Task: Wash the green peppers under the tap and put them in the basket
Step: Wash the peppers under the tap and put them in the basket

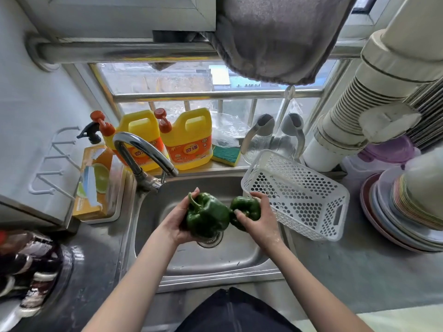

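Note:
Over the steel sink (215, 262) I hold two green peppers side by side. My left hand (176, 221) cups the larger pepper (207, 218) from the left and below, its stem pointing up-left. My right hand (260, 221) grips the smaller pepper (247, 208), thumb across its front. The two peppers touch each other above the drain. The chrome tap (143, 152) arches from the sink's left back corner, its spout ending above and left of the peppers; no water stream is visible. The white perforated basket (297, 195) rests tilted on the sink's right rim, empty, just beyond my right hand.
Two yellow detergent jugs (189, 140) and a sponge (226, 154) stand on the sill behind the sink. A stack of plates and bowls (407, 212) occupies the right counter. An orange box (96, 183) sits left of the tap. A grey cloth (275, 39) hangs overhead.

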